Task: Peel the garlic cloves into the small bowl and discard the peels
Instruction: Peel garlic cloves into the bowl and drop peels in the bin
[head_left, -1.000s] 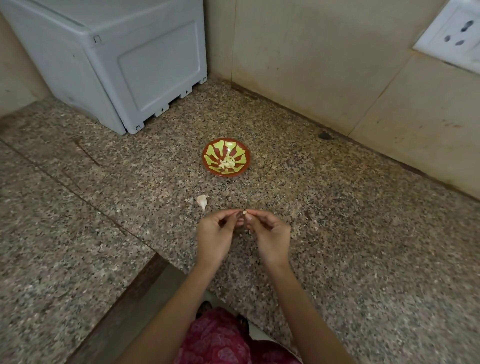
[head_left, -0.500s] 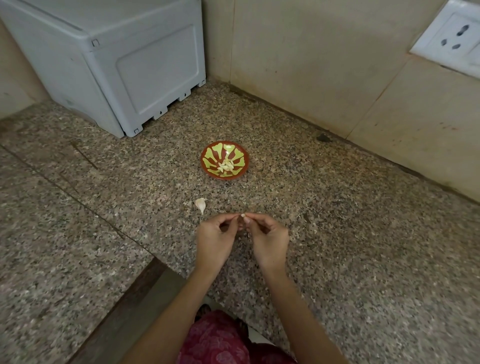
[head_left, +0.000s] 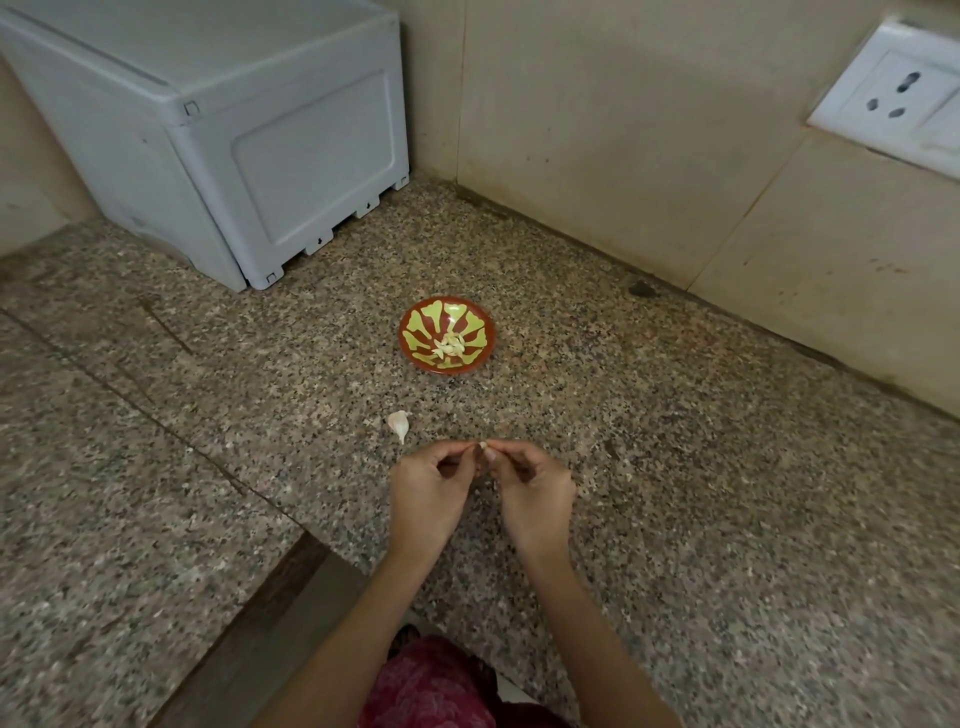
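Your left hand (head_left: 431, 499) and right hand (head_left: 535, 499) meet just below the centre of the frame, above the counter (head_left: 675, 467). Both hands pinch one clove (head_left: 483, 447) between them. On each hand the thumb and forefinger tips close on the clove; the remaining fingers are curled in toward the palm. Only a small pale tip of the clove shows between the fingertips. You cannot tell from this view how much peel is on it.

The bowl (head_left: 421, 325) stands on the counter above your hands, near the centre of the frame, well apart from them. It is red with a green petal pattern. A small heap of peeled cloves (head_left: 450, 347) lies at its bottom.

A second clove, the loose clove (head_left: 399, 423), lies on the counter between the bowl and your left hand, just up and left of the left fingertips. It touches neither hand nor the bowl, and its pointed end faces the bottom of the frame.

A grey box (head_left: 234, 130) stands on the counter in the upper left, against the wall (head_left: 597, 130). A white socket (head_left: 893, 98) is mounted on the wall in the upper right. Red cloth (head_left: 426, 686) shows at the bottom edge between your forearms.
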